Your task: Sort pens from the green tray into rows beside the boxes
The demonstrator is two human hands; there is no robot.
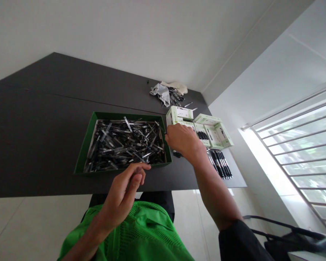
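Note:
A green box (84,145) on the dark table holds a heap of loose clear-and-black pens (125,141). My left hand (126,186) is at the box's front edge, its fingers curled in with the thumb against them; whatever they may hold is hidden. My right hand (183,139) reaches past the box's right side, over the front of the small white-and-green cartons (176,115). Its fingers are closed, and a small dark bit shows at their tips. An upright carton stands just behind that hand. Beside it, another carton (201,135) contains several black-tipped pens.
Black pens (221,165) lie in a row near the table's right front corner. An open carton (220,136) is at the right edge. Behind the cartons are a grey cloth (161,93), a cream cloth (178,87) and more pens (175,98). The wall (138,43) borders the table's back.

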